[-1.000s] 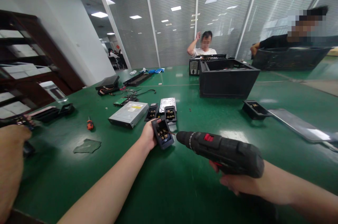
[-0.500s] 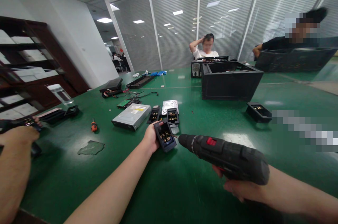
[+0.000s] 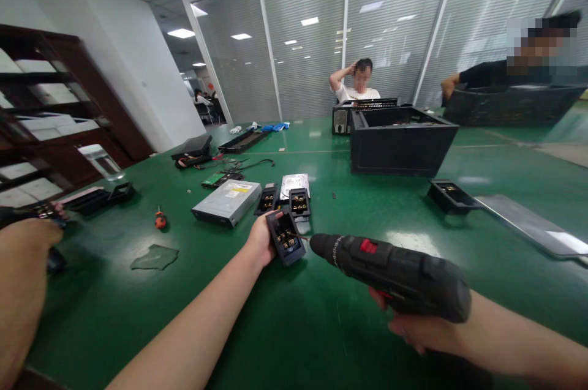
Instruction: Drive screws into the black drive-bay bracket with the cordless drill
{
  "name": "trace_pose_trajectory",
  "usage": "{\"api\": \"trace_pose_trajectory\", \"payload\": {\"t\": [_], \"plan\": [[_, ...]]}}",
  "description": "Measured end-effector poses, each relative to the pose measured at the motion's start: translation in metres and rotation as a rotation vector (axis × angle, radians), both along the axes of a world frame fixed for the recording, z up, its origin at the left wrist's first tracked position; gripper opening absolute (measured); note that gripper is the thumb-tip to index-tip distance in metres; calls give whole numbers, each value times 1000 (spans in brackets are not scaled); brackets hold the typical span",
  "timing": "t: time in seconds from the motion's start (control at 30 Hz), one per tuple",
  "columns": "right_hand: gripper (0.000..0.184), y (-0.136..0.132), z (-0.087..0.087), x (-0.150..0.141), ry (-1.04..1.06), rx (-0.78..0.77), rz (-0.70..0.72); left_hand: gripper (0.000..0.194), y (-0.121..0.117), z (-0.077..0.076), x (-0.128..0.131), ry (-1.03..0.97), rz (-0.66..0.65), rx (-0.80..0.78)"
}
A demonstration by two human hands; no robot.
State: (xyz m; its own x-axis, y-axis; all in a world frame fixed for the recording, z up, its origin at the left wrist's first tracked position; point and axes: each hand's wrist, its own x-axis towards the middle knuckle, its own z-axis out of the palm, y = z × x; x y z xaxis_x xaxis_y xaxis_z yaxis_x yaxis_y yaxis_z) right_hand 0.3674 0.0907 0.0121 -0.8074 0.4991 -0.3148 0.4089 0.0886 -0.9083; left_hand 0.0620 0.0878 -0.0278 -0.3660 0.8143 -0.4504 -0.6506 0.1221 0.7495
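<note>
A small black plastic box with brass-coloured metal contacts inside is tilted above a glossy green table, clamped in our left hand, its open side turned toward the drill. Our right hand grips the handle of a black-and-red power drill, fingers wrapped around it, the thin bit reaching the box's opening; whether it touches a contact, we cannot tell. Just beyond the box lie two similar black boxes and a silver hard drive, with a silver-grey optical drive to their left. Farther out, we see an orange-handled screwdriver at left and a large black computer case across the table.
</note>
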Motion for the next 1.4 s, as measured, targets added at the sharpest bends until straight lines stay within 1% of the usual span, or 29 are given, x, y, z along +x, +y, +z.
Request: {"api": "trace_pose_trajectory", "payload": {"t": [0.13,0.3,0.47,0.63,0.87,1.03,1.2,1.4], "plan": [[24,-1,3,-2,-36,17,1,19,0,1,1,0,9,-10],[21,0,7,-4,-27,29,7,18,-1,3,2,-3,23,-9],[27,0,4,0,-40,-2,-13,18,-1,3,2,-8,12,-9],[20,0,0,3,-2,-2,18,19,0,3,2,-10,7,1],[20,1,1,1,12,-2,11,19,0,4,2,-6,16,-17],[22,0,3,0,1,-21,3,20,0,2,1,-14,7,-10],[20,-1,6,-1,-2,4,18,18,1,-1,0,-7,-1,-2],[21,0,9,-4,-2,33,48,20,0,2,1,6,2,17]]}}
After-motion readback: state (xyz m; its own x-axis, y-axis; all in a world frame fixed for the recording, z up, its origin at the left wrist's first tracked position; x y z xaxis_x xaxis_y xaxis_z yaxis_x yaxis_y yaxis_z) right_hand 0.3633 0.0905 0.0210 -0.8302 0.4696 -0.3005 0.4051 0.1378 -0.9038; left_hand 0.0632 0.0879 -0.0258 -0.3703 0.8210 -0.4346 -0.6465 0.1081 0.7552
